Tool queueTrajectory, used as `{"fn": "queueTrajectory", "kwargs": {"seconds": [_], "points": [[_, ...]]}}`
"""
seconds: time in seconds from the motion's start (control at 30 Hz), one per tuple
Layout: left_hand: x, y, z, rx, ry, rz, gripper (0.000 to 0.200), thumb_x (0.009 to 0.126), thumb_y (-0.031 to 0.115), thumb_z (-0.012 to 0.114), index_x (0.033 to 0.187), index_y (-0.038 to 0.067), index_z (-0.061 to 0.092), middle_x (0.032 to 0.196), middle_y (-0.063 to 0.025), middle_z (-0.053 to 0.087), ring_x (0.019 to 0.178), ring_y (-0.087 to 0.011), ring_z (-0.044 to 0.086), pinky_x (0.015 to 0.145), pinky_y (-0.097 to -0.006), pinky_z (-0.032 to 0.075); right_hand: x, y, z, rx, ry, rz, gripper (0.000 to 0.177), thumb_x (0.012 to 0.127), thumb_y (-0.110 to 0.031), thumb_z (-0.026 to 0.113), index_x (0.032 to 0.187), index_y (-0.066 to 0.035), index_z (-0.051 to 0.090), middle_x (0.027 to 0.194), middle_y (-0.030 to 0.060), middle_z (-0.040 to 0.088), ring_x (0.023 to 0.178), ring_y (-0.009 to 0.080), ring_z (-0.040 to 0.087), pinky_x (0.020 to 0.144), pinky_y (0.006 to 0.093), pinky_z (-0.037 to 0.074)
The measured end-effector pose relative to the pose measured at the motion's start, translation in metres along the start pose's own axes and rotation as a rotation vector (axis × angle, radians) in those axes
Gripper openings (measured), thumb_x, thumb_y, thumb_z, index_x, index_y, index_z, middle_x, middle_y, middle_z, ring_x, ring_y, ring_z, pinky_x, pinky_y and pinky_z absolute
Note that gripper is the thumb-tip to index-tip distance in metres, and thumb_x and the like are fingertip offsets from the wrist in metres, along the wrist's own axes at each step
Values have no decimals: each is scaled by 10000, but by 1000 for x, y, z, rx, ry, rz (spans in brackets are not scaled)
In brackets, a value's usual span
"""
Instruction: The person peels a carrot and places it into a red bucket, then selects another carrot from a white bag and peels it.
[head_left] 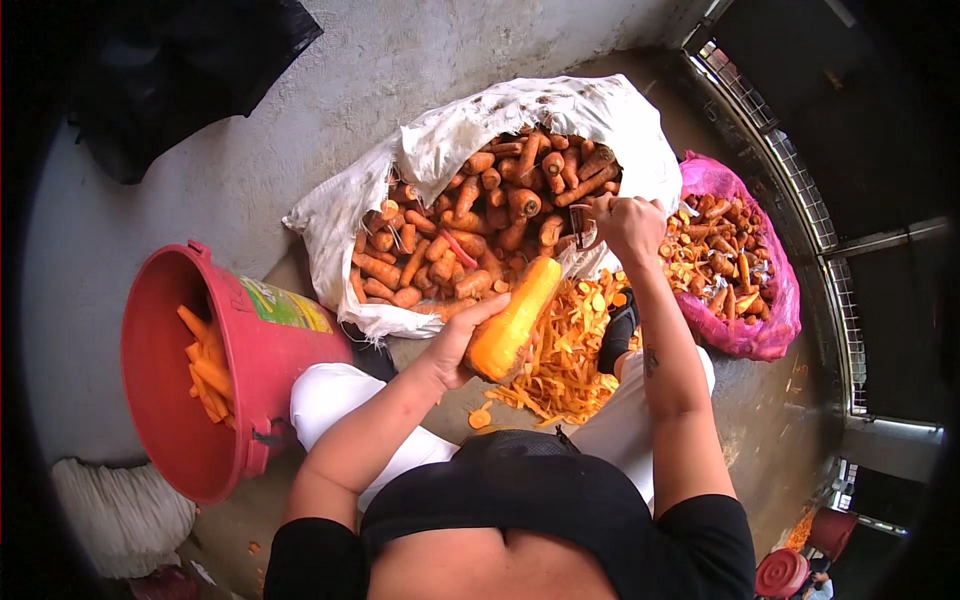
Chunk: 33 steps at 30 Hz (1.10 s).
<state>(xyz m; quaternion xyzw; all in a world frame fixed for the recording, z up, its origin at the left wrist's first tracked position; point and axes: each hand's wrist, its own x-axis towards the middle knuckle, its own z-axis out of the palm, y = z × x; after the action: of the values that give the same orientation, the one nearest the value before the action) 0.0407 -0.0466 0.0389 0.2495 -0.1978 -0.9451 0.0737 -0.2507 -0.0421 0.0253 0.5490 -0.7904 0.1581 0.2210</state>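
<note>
My left hand is wrapped round the lower end of a large, mostly peeled carrot, which tilts up and to the right. Higher up and to the right, my right hand is closed on a peeler, whose frame shows at the finger side, apart from the carrot. Behind both hands a white sack lies open, full of unpeeled carrots. Between my legs, orange peelings and cut carrot ends are heaped on the floor.
A red bucket leans at the left with peeled carrots inside. On the right stands a pink bag of carrot pieces. A slim red object rests among the carrots. Grey wall rises behind; black plastic hangs upper left.
</note>
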Motion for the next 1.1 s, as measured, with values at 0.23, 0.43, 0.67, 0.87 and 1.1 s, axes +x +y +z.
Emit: {"fn": "queueTrajectory", "kwargs": {"seconds": [0.23, 0.43, 0.67, 0.87, 1.1], "points": [[16, 3, -12, -194, 121, 108, 459, 948, 407, 478, 1235, 49, 504, 970, -131, 626, 849, -260, 641, 771, -382, 539, -10, -51, -39, 803, -79, -125, 391, 844, -216, 549, 459, -149, 579, 389, -4, 440, 406, 101, 367, 534, 311, 364], [26, 1, -16, -236, 172, 120, 341, 969, 360, 432, 1154, 93, 535, 949, -38, 638, 780, -161, 636, 684, -312, 535, -27, -88, -60, 846, -71, -435, 362, 765, -143, 617, 432, -134, 474, 433, -15, 448, 437, 166, 390, 535, 326, 318], [37, -11, -34, -233, 50, 66, 334, 932, 355, 516, 1146, 101, 552, 988, -55, 635, 861, -175, 647, 746, -354, 557, -35, -93, -56, 796, -47, -514, 374, 711, -108, 651, 411, -139, 430, 422, 2, 411, 435, 182, 425, 490, 338, 304], [33, -8, -20, -157, 188, 113, 331, 911, 339, 557, 1119, 82, 564, 953, -57, 641, 832, -181, 650, 721, -348, 559, -35, -91, -53, 855, -81, -510, 372, 714, -112, 642, 412, -130, 426, 420, 15, 409, 425, 192, 420, 488, 344, 305], [4, -12, -1, -4, 94, -6, 426, 936, 358, 503, 1186, 14, 522, 936, -151, 642, 770, -223, 659, 691, -344, 559, -1, -8, 0, 287, 2, -145, 406, 858, -223, 553, 467, -129, 610, 414, 3, 518, 372, 135, 464, 595, 328, 447]]}}
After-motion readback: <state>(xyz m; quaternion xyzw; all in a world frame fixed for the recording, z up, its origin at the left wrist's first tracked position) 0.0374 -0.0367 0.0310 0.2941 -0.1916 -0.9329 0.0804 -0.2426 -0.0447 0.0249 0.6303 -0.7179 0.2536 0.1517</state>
